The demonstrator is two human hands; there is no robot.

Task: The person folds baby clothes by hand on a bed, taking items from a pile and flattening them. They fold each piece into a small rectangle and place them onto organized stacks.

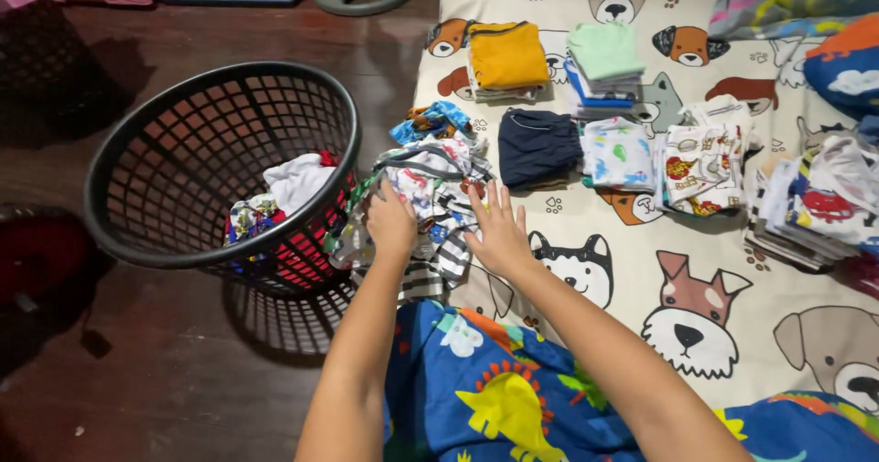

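Left hand (pixel 392 222) clenched on the loose clothes heap (pixel 430 196) at the bed edge; right hand (pixel 499 233) flat and released on the same heap. Looks past halfway: several folded stacks (pixel 604 59) already on the dog-print sheet (pixel 732 279). A few garments left in the black basket (pixel 165 196) on the floor.

one basket (pixel 119 151), two hands (pixel 394 224)
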